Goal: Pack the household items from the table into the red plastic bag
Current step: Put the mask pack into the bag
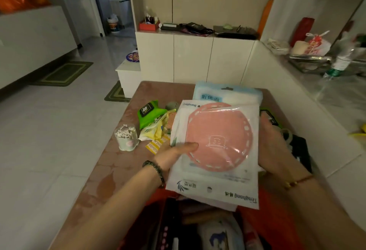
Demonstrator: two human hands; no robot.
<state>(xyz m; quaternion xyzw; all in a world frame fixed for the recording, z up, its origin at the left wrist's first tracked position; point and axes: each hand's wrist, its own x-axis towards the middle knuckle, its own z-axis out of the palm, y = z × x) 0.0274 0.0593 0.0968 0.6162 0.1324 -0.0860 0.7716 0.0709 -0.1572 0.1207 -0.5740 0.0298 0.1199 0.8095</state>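
Both hands hold a stack of flat white packets (214, 187) above the red plastic bag (265, 208). The top packet shows a round pink mat (218, 136) through clear film. My left hand (174, 155) grips the stack's left edge with the thumb on top. My right hand (274, 146) clasps the right edge. The bag stands open at the table's near edge with several items inside. On the table lie a green wipes pack (148, 114), a yellow-green packet (156, 130), a cotton swab jar (127, 137) and a pale blue packet (227, 94).
The brown table (111, 172) stands against a white counter on the right, where dark items (299, 146) lie beside the stack. A white cabinet (194, 57) faces me behind the table. Tiled floor with green mats (65, 73) spreads to the left.
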